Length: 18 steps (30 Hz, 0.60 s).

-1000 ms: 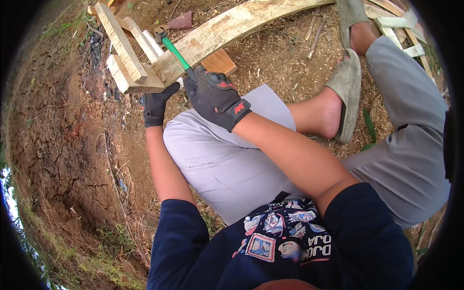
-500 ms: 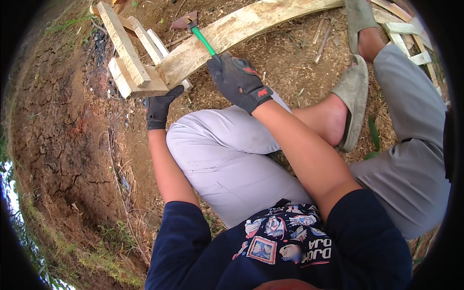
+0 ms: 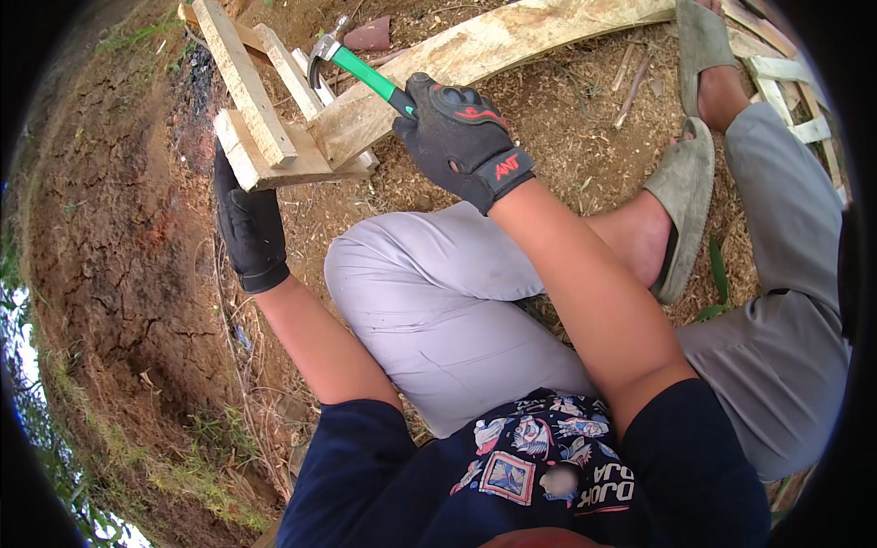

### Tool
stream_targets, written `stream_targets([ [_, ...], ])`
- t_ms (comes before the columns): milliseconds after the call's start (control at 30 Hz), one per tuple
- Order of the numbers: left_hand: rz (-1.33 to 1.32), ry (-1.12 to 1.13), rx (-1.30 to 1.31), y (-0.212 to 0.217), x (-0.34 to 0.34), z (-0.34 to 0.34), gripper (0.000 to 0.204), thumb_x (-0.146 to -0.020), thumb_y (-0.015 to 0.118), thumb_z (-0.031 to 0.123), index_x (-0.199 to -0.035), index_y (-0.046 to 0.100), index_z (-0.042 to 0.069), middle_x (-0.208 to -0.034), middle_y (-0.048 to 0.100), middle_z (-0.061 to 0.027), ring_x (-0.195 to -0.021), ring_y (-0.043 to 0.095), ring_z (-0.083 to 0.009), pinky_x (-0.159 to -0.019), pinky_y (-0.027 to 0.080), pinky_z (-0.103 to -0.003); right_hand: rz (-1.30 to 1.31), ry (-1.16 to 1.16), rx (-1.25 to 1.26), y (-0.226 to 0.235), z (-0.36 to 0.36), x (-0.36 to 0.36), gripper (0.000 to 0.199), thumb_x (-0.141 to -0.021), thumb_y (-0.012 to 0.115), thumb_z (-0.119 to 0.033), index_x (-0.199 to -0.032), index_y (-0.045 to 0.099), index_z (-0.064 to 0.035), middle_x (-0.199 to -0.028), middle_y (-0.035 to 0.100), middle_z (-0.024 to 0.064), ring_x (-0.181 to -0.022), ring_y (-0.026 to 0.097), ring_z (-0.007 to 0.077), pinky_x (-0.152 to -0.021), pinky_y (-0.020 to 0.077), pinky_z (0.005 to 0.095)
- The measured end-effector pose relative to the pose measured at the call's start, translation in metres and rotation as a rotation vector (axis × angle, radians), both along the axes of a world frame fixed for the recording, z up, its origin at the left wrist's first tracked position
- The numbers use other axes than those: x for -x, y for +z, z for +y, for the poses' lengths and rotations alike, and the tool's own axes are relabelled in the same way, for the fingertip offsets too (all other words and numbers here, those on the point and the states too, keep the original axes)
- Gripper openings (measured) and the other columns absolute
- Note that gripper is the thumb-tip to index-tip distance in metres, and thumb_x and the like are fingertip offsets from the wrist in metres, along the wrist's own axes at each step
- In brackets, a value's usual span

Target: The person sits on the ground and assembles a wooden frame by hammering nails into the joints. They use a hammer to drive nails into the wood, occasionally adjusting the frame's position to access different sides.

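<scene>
My right hand point(image 3: 461, 137), in a black glove with red marks, is closed around the dark grip of a claw hammer point(image 3: 365, 75) with a green handle. The hammer's metal head hangs over the wooden frame, beside its slats. Also gloved in black, my left hand point(image 3: 248, 224) lies against the left end of a short wooden block point(image 3: 256, 157), fingers stretched along its outer side. Part of those fingers is hidden by the wood. A narrow slat point(image 3: 239, 78) rests on this block, which meets a long pale plank point(image 3: 475, 47).
A reddish-brown flat piece point(image 3: 368, 35) lies on the ground beyond the plank. My bent leg point(image 3: 457, 283) and sandalled foot point(image 3: 681, 201) are close by. More wooden strips point(image 3: 790, 100) stand at the far right. Wood shavings cover the soil.
My left hand has moved left, from below the block to its outer end. The hammer has swung left, its head turned. The frame has shifted slightly right.
</scene>
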<state>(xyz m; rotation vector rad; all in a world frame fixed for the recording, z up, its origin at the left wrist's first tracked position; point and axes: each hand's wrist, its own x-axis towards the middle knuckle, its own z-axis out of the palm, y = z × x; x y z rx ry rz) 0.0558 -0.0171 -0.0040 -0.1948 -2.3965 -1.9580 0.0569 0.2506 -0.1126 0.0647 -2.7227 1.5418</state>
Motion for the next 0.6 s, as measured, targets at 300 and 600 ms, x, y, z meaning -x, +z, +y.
stream_targets([
  [300,0.103,0.443,0.88,0.049,0.039,0.099,0.052,-0.096,0.074,0.041,-0.133,0.069,0.006,-0.137,0.066,-0.0151,-0.125,0.063,-0.0261,-0.108,0.047,-0.04,-0.098,0.052,0.177,0.011,-0.065,-0.025,0.03,-0.097,0.068,-0.03,-0.11,0.061,-0.004,-0.091,0.073,0.0207,-0.085,0.073,0.0413,-0.073,0.0563,0.0555],
  [600,0.005,0.512,1.194,0.054,0.042,0.106,0.058,-0.085,0.083,0.042,-0.129,0.07,0.008,-0.113,0.075,-0.0148,-0.099,0.072,-0.0251,-0.09,0.056,-0.04,-0.131,-0.029,0.233,0.014,-0.062,-0.03,0.026,-0.097,0.067,-0.03,-0.109,0.063,-0.0061,-0.088,0.073,0.0203,-0.08,0.072,0.0429,-0.069,0.0566,0.055],
])
